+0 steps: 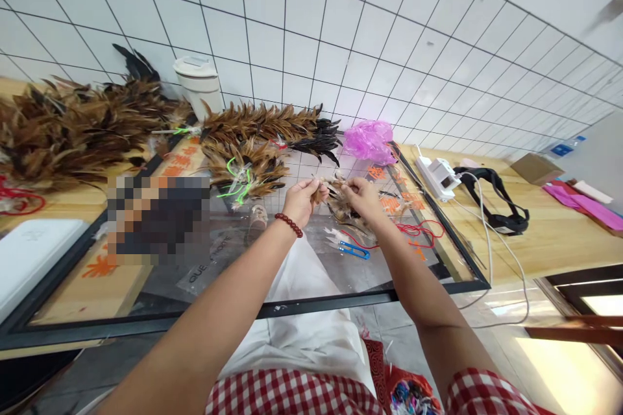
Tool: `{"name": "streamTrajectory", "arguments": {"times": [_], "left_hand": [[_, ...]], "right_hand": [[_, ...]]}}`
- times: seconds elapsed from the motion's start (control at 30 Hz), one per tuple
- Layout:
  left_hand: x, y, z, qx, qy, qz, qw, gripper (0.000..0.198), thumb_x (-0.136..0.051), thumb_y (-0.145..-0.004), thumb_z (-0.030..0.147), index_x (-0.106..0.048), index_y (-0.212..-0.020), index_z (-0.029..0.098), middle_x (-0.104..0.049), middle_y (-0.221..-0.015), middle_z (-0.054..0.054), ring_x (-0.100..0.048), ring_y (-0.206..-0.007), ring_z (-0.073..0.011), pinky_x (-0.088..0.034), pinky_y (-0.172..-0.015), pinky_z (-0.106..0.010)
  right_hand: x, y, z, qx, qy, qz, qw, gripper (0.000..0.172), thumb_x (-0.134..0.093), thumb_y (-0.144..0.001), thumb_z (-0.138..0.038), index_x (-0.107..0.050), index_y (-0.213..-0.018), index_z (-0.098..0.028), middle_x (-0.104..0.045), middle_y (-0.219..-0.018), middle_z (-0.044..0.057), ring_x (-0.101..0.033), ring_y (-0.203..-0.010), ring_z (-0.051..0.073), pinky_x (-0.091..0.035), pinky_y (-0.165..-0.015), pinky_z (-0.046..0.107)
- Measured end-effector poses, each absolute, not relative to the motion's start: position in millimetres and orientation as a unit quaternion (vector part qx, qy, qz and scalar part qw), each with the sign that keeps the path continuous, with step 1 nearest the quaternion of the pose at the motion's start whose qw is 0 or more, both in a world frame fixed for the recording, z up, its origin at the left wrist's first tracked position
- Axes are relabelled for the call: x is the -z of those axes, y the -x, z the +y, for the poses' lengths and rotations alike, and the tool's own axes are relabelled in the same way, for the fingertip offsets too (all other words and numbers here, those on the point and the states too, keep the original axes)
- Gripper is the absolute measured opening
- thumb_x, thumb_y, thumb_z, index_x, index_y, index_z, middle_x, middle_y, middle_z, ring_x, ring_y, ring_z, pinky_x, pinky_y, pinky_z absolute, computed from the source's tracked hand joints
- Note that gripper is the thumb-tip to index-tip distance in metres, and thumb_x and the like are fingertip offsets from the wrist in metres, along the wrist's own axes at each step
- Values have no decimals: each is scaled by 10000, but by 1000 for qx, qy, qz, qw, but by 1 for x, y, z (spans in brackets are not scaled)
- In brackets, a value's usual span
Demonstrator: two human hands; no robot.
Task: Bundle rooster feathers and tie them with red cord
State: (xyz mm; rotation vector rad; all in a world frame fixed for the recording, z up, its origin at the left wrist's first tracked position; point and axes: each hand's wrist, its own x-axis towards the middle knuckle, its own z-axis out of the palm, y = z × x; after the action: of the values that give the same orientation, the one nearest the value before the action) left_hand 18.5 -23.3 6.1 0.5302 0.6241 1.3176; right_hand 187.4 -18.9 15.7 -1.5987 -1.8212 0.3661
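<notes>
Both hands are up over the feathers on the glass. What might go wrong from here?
Tangling: the red thread lies in loose loops beside the right forearm, so it might snag.
A nick or knock: the blue-handled snips lie near the right hand and might get brushed.
Scatter: the loose feathers near both hands look light and could shift.

A panel (pixel 341 302) lies on the tabletop (pixel 559 246), bearing snips (pixel 345 248) on the near side of the feathers (pixel 348 211). Behind these sits a plastic bag (pixel 368 142); right of the panel, a power strip (pixel 431 176); back left, a cup (pixel 202 94).
</notes>
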Motion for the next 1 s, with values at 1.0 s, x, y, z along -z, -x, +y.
{"name": "streamTrajectory", "arguments": {"times": [1.0], "left_hand": [[-11, -20, -21, -644, -183, 287, 685, 122, -701, -735, 90, -619, -645, 85, -621, -623, -24, -564, -526, -65, -476, -573, -203]], "right_hand": [[-30, -196, -31, 80, 548, -823, 123, 294, -504, -803, -116, -723, -956, -239, -624, -1081, 87, -462, -1026, 260, -307, -877, 396]]}}
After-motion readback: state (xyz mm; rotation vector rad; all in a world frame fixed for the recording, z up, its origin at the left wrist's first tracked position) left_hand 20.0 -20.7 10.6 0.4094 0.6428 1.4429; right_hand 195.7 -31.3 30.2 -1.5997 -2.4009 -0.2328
